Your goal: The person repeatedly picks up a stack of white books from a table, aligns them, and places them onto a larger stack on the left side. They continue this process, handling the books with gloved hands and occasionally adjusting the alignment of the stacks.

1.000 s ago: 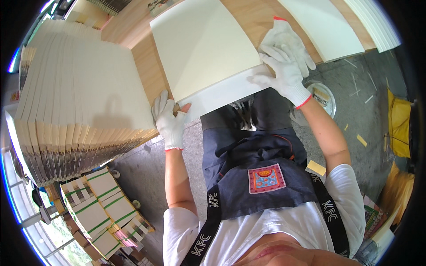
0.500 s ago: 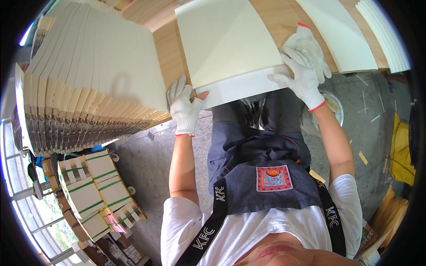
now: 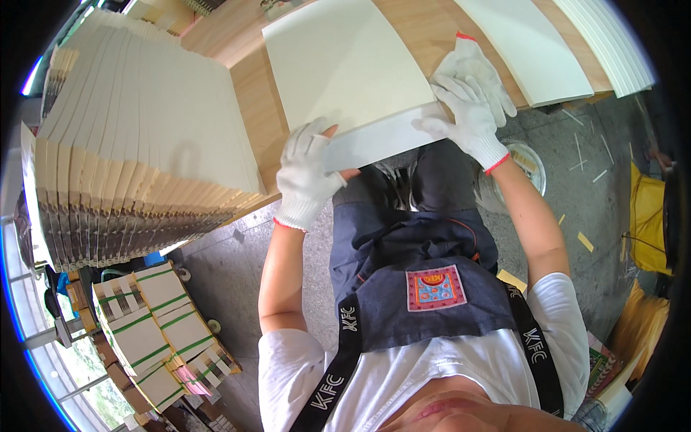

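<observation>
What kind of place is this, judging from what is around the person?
Probably a small paper or printing workshop. A big fanned stack of cream sheets lies on a wooden workbench, strapped bundles sit on the floor, and paper scraps litter the concrete.

Count: two gloved hands, left hand and right hand; a third white glove lying beneath the right. One cream sheet under both hands. One fanned stack of sheets. Strapped bundles: number unclear.
</observation>
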Demonstrator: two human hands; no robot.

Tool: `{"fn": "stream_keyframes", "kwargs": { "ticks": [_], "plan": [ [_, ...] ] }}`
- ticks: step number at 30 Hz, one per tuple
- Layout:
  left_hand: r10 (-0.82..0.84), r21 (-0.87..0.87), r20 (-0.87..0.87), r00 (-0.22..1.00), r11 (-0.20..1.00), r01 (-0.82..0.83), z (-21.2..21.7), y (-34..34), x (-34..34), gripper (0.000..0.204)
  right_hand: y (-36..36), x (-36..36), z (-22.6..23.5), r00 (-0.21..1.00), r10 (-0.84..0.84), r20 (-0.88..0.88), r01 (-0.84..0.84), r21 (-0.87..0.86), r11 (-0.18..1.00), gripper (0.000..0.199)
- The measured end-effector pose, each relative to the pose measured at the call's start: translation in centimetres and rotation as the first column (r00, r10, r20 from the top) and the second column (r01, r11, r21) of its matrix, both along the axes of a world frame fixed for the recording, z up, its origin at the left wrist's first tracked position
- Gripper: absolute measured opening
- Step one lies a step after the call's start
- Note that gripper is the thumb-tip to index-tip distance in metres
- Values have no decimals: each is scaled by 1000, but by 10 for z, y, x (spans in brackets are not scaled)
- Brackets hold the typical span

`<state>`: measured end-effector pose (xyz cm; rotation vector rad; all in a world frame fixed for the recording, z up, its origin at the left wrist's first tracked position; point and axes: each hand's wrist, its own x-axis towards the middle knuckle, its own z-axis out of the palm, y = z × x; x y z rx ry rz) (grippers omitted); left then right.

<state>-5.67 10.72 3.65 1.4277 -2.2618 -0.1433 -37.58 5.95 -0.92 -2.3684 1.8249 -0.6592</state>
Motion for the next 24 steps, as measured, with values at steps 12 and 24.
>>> {"fn": "stream_keyframes", "kwargs": {
  "ticks": [12, 24],
  "plan": [
    [28, 75, 269, 963, 996, -50, 14, -3, -12, 45, -12, 7, 42, 942, 337, 15, -332, -124, 935, 57],
    [79, 277, 69, 994, 956, -95, 17, -45, 8, 18, -68, 41, 106, 813, 541, -217, -317, 615, 722, 68]
  ]
}}
